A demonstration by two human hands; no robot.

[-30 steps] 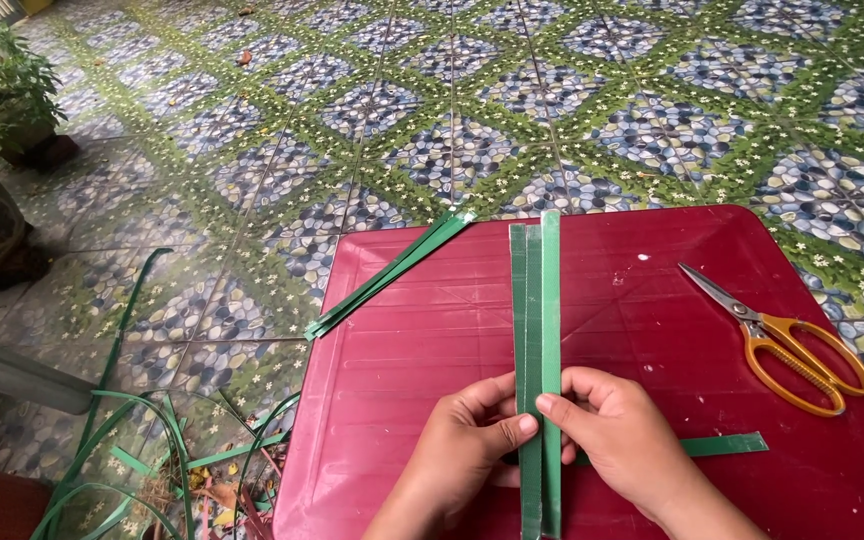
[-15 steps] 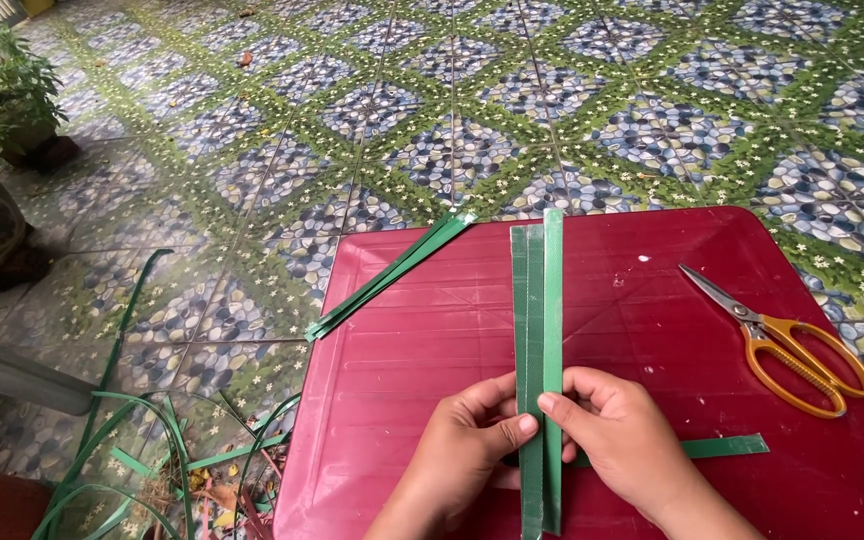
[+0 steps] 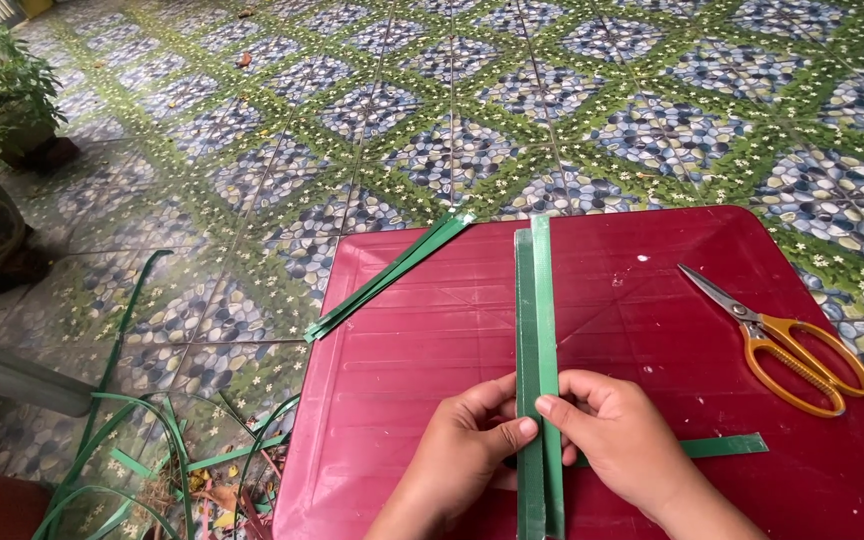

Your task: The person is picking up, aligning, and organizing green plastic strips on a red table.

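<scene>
Left hand (image 3: 467,440) and right hand (image 3: 617,445) pinch two upright green strips (image 3: 537,310) left of the scissors (image 3: 787,345) on the red surface (image 3: 422,340); edges are best kept flush and parallel.

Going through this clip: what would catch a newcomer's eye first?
First, the red table with two long green strips laid side by side down its middle, pinched near the lower end by the left hand and right hand. Next, the orange-handled scissors lying at the table's right edge. Behind it all, the floor of blue pebble-and-green patterned tiles.
</scene>
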